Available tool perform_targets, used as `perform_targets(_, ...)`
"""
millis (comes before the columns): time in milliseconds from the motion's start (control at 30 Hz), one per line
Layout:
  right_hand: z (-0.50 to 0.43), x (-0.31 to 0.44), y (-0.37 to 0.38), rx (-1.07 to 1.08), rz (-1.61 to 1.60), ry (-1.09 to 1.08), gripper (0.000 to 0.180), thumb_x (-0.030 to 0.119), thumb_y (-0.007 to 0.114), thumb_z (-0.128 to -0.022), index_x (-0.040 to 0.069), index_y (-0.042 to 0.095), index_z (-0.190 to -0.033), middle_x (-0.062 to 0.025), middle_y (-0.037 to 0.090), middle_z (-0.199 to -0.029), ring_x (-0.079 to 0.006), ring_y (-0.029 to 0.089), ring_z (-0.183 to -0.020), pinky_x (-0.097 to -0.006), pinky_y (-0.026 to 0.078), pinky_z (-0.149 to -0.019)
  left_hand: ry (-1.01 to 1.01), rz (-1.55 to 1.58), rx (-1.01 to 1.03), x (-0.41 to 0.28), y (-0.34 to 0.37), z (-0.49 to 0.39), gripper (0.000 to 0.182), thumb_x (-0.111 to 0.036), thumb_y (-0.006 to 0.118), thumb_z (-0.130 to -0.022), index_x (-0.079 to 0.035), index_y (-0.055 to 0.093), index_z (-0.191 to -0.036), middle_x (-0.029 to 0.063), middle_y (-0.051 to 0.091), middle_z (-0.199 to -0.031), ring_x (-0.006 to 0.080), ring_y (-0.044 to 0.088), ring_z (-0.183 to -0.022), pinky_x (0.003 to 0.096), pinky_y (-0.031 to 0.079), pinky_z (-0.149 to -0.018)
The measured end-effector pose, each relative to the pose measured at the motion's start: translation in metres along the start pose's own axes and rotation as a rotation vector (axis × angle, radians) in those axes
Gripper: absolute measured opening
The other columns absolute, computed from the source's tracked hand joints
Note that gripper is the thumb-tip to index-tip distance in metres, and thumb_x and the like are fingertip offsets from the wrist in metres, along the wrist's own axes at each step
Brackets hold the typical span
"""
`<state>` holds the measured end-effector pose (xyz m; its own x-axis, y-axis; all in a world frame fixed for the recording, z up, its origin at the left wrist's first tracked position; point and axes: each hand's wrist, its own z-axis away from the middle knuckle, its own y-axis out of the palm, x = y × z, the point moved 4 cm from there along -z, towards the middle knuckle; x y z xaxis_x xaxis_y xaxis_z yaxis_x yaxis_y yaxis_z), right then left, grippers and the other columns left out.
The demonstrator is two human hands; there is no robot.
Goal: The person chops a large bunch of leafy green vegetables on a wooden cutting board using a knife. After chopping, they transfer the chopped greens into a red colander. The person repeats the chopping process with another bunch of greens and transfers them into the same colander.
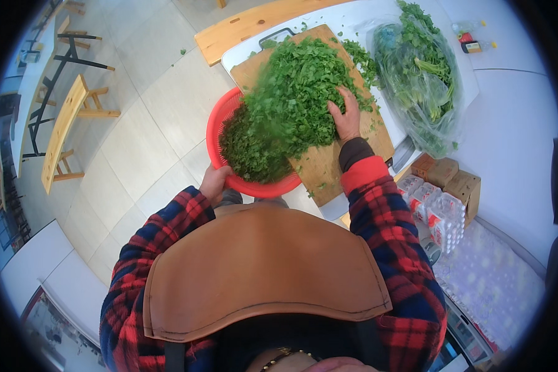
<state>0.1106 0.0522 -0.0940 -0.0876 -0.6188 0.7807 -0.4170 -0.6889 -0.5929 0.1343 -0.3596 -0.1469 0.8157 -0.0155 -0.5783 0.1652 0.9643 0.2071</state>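
My left hand [216, 182] grips the near left rim of a red plastic colander basket [260, 189], which I hold against the table edge at my waist. Dark green chopped herbs [246, 149] lie in the basket. Beside and partly over it is a wooden cutting board [368, 128], heaped with chopped leafy greens [307, 79] that look like cilantro. Some of the heap spreads over the board's left edge into the basket, blurred there. My right hand [348, 114] rests with spread fingers against the right side of the heap, its fingertips touching the leaves.
A clear plastic bag [418, 88] of whole leafy greens lies right of the board. Loose bits litter the white tabletop [239, 53]. A wooden bench [251, 25] stands behind. Cardboard boxes [462, 188] and packs of plastic-wrapped goods [439, 214] are at my right; another bench [67, 128] is left.
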Motion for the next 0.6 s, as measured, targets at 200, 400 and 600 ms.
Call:
perform_targets(200,0.058,0.038,0.024,-0.118,0.041,-0.004,0.049,0.029,0.074,-0.084,0.006,0.060,-0.124,-0.0190,0.059,-0.123,-0.0391,0.052,-0.119,-0.0462,0.037,-0.105,0.004,-0.060,0.010,-0.006,-0.003,-0.004,0.034,-0.005,0.055,-0.082,-0.003,0.053,-0.116,0.0061,0.063,-0.097,0.0215,0.067,-0.080,0.0370,0.061,-0.074)
perform_targets(400,0.102,0.084,0.056,-0.131,0.087,0.043,0.049,0.031,0.072,-0.084,0.006,0.059,-0.125,-0.0191,0.058,-0.117,-0.0388,0.052,-0.116,-0.0473,0.038,-0.102,0.034,-0.044,0.022,-0.007,-0.006,-0.001,0.037,-0.006,0.055,-0.082,-0.004,0.052,-0.119,0.0071,0.062,-0.099,0.0226,0.067,-0.084,0.0389,0.061,-0.076)
perform_targets(600,0.132,0.141,0.087,0.062,0.111,-0.057,0.051,0.033,0.072,-0.085,0.008,0.057,-0.128,-0.0176,0.056,-0.126,-0.0372,0.050,-0.120,-0.0474,0.036,-0.106,-0.009,-0.057,0.027,-0.013,-0.012,0.012,0.043,-0.004,0.054,-0.083,-0.003,0.050,-0.125,0.0092,0.064,-0.106,0.0241,0.068,-0.088,0.0413,0.061,-0.080)
